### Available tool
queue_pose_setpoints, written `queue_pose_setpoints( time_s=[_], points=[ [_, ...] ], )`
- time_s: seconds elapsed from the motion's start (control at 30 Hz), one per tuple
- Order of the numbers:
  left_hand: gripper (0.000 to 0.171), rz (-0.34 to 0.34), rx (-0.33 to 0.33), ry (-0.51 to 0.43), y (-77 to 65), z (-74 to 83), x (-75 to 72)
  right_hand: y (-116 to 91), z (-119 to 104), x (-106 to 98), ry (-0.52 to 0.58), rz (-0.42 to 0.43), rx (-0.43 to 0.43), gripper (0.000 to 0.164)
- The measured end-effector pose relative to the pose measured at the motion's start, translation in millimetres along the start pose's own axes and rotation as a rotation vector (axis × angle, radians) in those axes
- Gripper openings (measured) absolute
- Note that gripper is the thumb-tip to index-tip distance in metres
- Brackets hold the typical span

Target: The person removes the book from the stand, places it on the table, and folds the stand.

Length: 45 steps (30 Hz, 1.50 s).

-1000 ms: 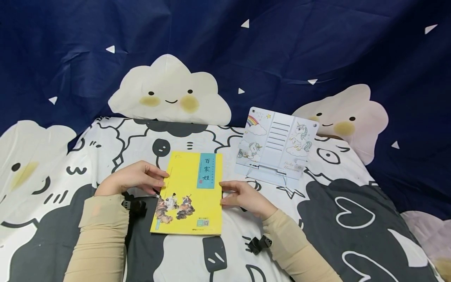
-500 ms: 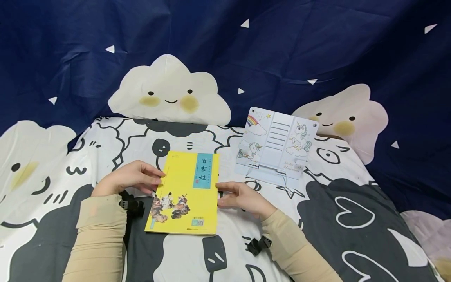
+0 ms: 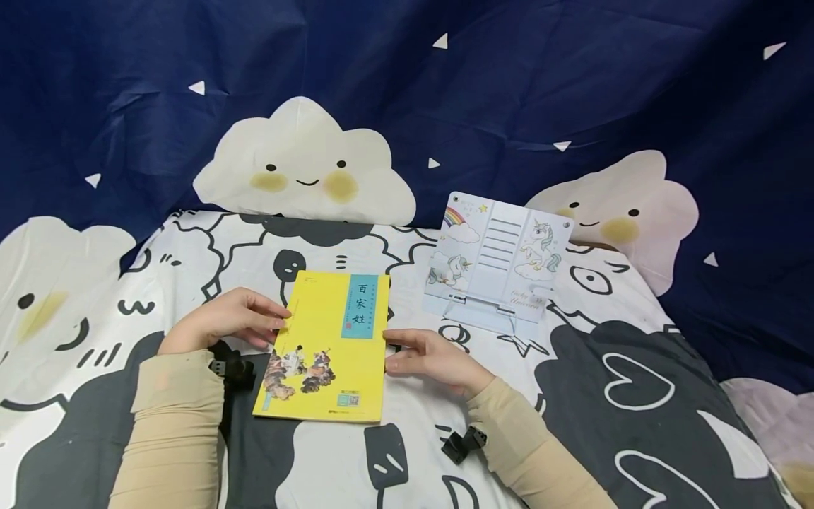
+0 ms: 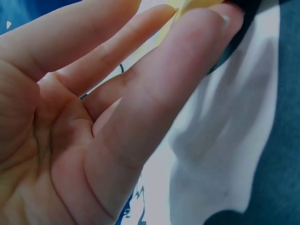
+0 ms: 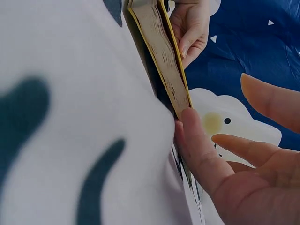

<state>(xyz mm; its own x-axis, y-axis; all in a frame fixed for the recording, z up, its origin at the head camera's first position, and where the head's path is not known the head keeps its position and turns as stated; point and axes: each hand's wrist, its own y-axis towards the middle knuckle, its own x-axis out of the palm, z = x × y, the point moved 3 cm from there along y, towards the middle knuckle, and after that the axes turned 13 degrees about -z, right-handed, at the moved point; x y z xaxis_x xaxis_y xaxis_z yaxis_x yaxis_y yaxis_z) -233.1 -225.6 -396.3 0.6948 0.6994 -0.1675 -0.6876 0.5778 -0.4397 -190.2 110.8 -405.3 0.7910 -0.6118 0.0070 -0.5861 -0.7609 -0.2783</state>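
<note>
Evidently, left hand [image 3: 225, 318] and right hand [image 3: 435, 357], grip unclenched, fingers mostly straight, touch opposite edges of the book [image 3: 327, 332], likely steadying it on the cloth [image 3: 331, 463].

Yellow book [image 3: 324, 346]: smooth paper cover, near matt; page block [image 5: 164, 51] is rougher, uneven matt paper. Book stand [image 3: 496, 258], towards the printed cloth's [image 3: 604, 375] far right corner: hard, smooth, slight sheen; metal or plastic, can't tell. Printed cloth matt, lightly creased. Backdrop [image 3: 356, 56] past its far edge: smooth fabric, soft folds. Sleeves [image 3: 172, 431], near edge: matt wrinkled cloth. Wrist devices [image 3: 464, 444]: black, plastic-looking.
</note>
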Motion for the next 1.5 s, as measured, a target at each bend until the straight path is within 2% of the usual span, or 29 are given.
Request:
queue_pose_setpoints(
  time_s=[0.33, 0.57, 0.77, 0.87, 1.13, 1.4, 1.5],
  points=[
    [0.048, 0.043, -0.017, 0.022, -2.7, -0.8, -5.1, 2, -1, 1, -0.018, -0.011, -0.011, 0.064],
    [0.046, 0.098, -0.035, 0.062, -7.5, 6.1, -5.9, 2, 0, -1, -0.018, 0.020, 0.002, 0.062],
    [0.051, 0.174, 0.006, 0.123, -6.5, 20.3, -2.1, -4, -7, -7, -0.085, 0.126, 0.013, 0.059],
    [0.054, 0.221, 0.037, 0.148, -2.7, 31.0, 2.7, -10, -13, -10, -0.115, 0.182, -0.010, 0.056],
    [0.056, 0.284, 0.127, 0.216, 10.1, 58.8, 17.1, -27, -30, -23, -0.076, 0.307, -0.161, 0.047],
    [0.056, 0.313, 0.238, 0.144, 29.0, 82.5, 33.2, -49, -39, -45, -0.049, 0.513, -0.318, 0.046],
    [0.055, 0.332, 0.253, 0.163, 38.4, 90.8, 40.5, -58, -40, -54, -0.060, 0.582, -0.349, 0.051]
  ],
)
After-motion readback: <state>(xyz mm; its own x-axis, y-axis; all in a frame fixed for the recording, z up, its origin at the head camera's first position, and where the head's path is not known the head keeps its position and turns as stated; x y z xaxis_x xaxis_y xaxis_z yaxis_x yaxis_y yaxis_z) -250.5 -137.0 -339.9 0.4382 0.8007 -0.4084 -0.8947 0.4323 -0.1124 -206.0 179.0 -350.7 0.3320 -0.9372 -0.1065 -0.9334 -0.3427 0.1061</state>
